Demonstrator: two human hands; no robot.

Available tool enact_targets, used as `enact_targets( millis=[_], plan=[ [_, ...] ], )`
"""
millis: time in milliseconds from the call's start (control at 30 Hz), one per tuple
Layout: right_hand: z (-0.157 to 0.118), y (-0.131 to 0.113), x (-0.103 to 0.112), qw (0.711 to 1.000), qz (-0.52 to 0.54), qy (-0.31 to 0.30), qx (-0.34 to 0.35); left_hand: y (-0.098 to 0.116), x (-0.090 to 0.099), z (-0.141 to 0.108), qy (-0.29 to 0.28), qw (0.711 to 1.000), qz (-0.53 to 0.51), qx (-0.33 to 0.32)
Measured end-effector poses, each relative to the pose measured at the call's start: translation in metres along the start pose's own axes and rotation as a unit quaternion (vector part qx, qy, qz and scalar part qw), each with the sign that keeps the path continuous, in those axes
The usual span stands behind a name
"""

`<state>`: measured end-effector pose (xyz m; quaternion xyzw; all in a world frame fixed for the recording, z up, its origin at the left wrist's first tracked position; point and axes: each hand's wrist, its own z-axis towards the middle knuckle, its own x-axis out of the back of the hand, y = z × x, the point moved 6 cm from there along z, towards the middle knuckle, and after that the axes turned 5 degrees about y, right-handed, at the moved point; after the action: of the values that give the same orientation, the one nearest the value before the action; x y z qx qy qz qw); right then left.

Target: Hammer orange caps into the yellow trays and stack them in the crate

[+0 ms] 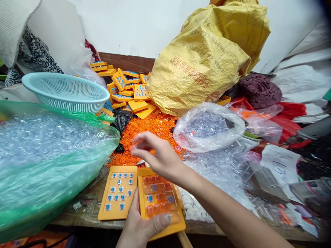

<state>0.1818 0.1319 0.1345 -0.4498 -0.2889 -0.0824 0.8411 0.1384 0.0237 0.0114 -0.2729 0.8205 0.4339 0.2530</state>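
My left hand (144,222) is closed round the lower left edge of a yellow tray (178,220), its thumb over the front. Orange pieces and clear covers sit in that tray's slots. Another yellow tray (110,203), dotted with small blue-and-clear pieces, lies flat on the wooden table just left of it. My right hand (147,150) hovers over a heap of orange rings (160,125), beyond the held tray. Its thumb and fingers are apart, somewhat blurred, with nothing visible between them.
A green bag (85,172) of clear pieces fills the left, below a light blue basket (62,89). Yellow trays (141,92) are piled at the back beside a large yellow sack (196,62). A white bag (207,143) and clear plastic strips (222,172) lie right.
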Motion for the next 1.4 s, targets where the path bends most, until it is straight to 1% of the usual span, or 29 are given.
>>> enact_targets(
  millis=[67, 100, 133, 200, 267, 367, 433, 533, 567, 633, 733, 767, 833, 867, 933, 1033, 1100, 1167, 1267, 1300, 1400],
  plan=[
    [-0.041, 0.011, 0.020, 0.999, 0.001, 0.017, -0.030, 0.000, 0.001, 0.002, 0.015, 0.999, -0.033, 0.002],
    [-0.060, 0.014, 0.024, 0.999, 0.004, 0.016, -0.034, -0.001, 0.001, 0.003, 0.027, 0.998, -0.051, 0.006],
    [-0.076, 0.016, 0.028, 0.999, 0.009, 0.027, -0.040, -0.003, 0.001, 0.005, 0.036, 0.997, -0.068, 0.012],
    [-0.100, 0.016, 0.030, 0.997, 0.000, 0.071, -0.039, -0.008, -0.001, 0.007, 0.045, 0.995, -0.087, 0.021],
    [-0.114, 0.014, 0.029, 0.992, -0.021, 0.118, -0.026, -0.013, -0.004, 0.009, 0.045, 0.995, -0.086, 0.021],
    [-0.121, 0.010, 0.022, 0.988, -0.045, 0.145, 0.009, -0.018, -0.005, 0.011, 0.049, 0.997, -0.054, 0.004],
    [-0.124, 0.009, 0.020, 0.984, -0.069, 0.164, 0.026, -0.018, -0.003, 0.011, 0.068, 0.997, -0.024, -0.016],
    [-0.131, 0.011, 0.018, 0.976, -0.109, 0.190, 0.012, -0.018, 0.000, 0.010, 0.093, 0.995, -0.002, -0.032],
    [-0.134, 0.014, 0.017, 0.974, -0.113, 0.199, -0.009, -0.018, 0.000, 0.010, 0.094, 0.995, -0.003, -0.034],
    [-0.140, 0.024, 0.016, 0.969, -0.089, 0.216, -0.079, -0.019, -0.001, 0.010, 0.087, 0.996, -0.010, -0.033],
    [-0.149, 0.043, 0.014, 0.951, 0.009, 0.235, -0.202, -0.019, -0.003, 0.010, 0.080, 0.996, -0.032, -0.024],
    [-0.151, 0.047, 0.011, 0.945, 0.046, 0.229, -0.227, -0.019, -0.004, 0.009, 0.081, 0.996, -0.042, -0.018],
    [-0.153, 0.052, 0.008, 0.939, 0.095, 0.216, -0.252, -0.019, -0.005, 0.009, 0.087, 0.995, -0.056, -0.003],
    [-0.153, 0.052, 0.008, 0.939, 0.100, 0.213, -0.251, -0.018, -0.005, 0.008, 0.093, 0.994, -0.061, 0.004],
    [-0.155, 0.049, 0.009, 0.948, 0.073, 0.211, -0.229, -0.016, -0.006, 0.008, 0.104, 0.992, -0.071, 0.013],
    [-0.158, 0.036, 0.007, 0.967, -0.033, 0.208, -0.145, -0.011, -0.007, 0.007, 0.118, 0.989, -0.090, 0.007],
    [-0.162, 0.027, 0.003, 0.967, -0.102, 0.221, -0.080, -0.011, -0.007, 0.007, 0.128, 0.986, -0.103, 0.002],
    [-0.166, 0.024, -0.003, 0.964, -0.131, 0.228, -0.049, -0.012, -0.006, 0.008, 0.134, 0.984, -0.114, 0.001],
    [-0.170, 0.030, -0.011, 0.966, -0.094, 0.228, -0.074, -0.013, -0.003, 0.009, 0.132, 0.984, -0.118, -0.005],
    [-0.170, 0.032, -0.012, 0.965, -0.073, 0.237, -0.086, -0.012, -0.002, 0.010, 0.130, 0.985, -0.117, -0.011],
    [-0.171, 0.034, -0.013, 0.951, -0.019, 0.290, -0.107, -0.011, 0.001, 0.010, 0.119, 0.986, -0.116, -0.029]
  ],
)
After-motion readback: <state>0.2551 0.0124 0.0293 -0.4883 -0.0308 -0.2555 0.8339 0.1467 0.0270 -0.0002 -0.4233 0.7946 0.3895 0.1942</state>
